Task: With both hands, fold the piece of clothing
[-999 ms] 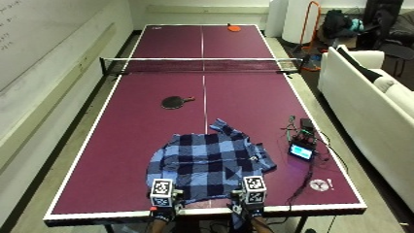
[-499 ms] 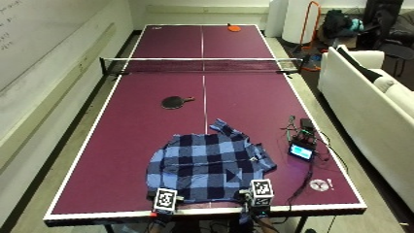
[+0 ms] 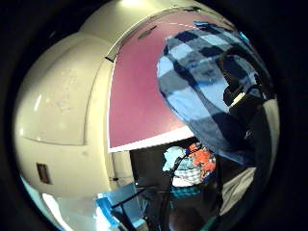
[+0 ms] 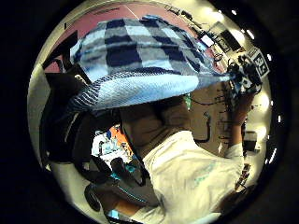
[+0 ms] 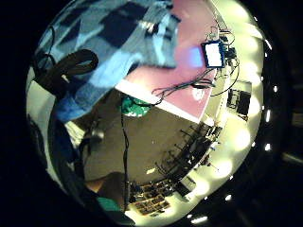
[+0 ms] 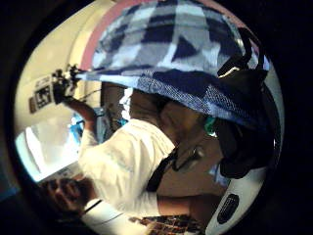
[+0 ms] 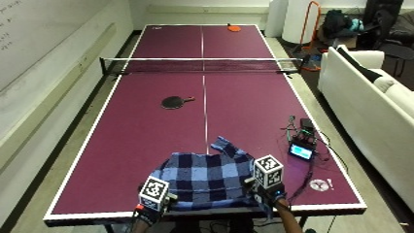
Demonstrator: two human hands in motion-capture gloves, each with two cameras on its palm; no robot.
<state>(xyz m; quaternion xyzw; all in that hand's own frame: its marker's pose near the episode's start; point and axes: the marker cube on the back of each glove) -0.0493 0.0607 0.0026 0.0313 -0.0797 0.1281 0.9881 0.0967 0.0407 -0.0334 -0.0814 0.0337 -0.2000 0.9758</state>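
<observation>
One plaid shirt, blue/white check, lying at the near end of the maroon table, near edge hanging just past the table rim toward the person. Looks like light woven cloth: soft, no stiffness, will drape and sag wherever unsupported, likely slides easily on the smooth tabletop, not fragile. One sleeve or corner pokes out on the far side toward the net; that bit will flop if lifted carelessly. Left hand is at the near-left edge of the shirt, right hand at the near-right edge. The thumb-side palm views show the hem stretched taut between the two, with the cloth running up close against each palm, so my read is both hands pinch the hem at its two near corners; fingers themselves aren't plainly visible, so that's judged from the tension in the edge. Best hold points: the two hem corners or side seams, symmetric, keeping the edge taut so the fold line stays straight. Count: one shirt, two hands, one black paddle mid-table well apart from the shirt, one orange paddle at the far end, one small device with lit screen near the right edge with cables, one net.
</observation>
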